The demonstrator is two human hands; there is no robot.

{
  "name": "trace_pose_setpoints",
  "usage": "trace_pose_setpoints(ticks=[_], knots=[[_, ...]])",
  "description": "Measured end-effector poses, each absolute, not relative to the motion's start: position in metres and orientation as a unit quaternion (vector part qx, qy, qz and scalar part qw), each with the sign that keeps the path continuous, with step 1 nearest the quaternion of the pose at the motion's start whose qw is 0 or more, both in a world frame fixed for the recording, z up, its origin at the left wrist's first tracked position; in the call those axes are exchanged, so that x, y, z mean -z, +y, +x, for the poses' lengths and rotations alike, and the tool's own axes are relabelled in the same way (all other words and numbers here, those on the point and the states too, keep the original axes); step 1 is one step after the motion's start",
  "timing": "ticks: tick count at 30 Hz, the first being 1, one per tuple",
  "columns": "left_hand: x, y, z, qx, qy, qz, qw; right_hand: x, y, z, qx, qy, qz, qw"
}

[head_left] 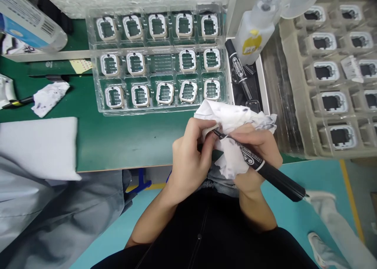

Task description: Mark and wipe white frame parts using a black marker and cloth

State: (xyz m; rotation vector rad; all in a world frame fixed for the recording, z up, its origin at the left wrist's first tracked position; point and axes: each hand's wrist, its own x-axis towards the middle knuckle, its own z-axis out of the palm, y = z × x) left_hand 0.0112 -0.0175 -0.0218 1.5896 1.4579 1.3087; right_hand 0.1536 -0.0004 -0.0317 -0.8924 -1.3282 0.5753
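Note:
My right hand [259, 151] is closed around a black marker [265, 169] and a crumpled white tissue [232, 121] stained with ink. The marker tip points left, at my left hand [188, 159]. That hand is curled shut on a small part; it is mostly hidden by the fingers. Both hands hover just past the near edge of the green table [123, 139]. Behind them lies a clear plastic tray [160, 59] with several small square framed parts in its pockets; one middle pocket has no frame.
A second marker [240, 70] lies in a black box beside a squeeze bottle [255, 27]. Beige trays [335, 76] of similar parts stand at the right. A used tissue [48, 98] and a grey cloth [38, 145] lie left. Another person's grey sleeve [44, 214] is at lower left.

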Motion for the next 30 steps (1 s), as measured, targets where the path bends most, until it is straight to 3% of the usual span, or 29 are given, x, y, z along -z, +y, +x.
trace_pose_setpoints(ticks=[3, 8, 30], knots=[[0.022, -0.021, 0.013, -0.481, 0.564, 0.618, 0.261, 0.031, 0.000, 0.152, -0.216, -0.592, -0.398, 0.666], [0.021, -0.023, 0.015, -0.472, 0.580, 0.599, 0.288, 0.035, 0.002, 0.151, -0.111, -0.636, -0.386, 0.658], [0.020, -0.023, 0.013, -0.469, 0.568, 0.569, 0.365, 0.041, 0.005, 0.153, -0.125, -0.652, -0.358, 0.657]])
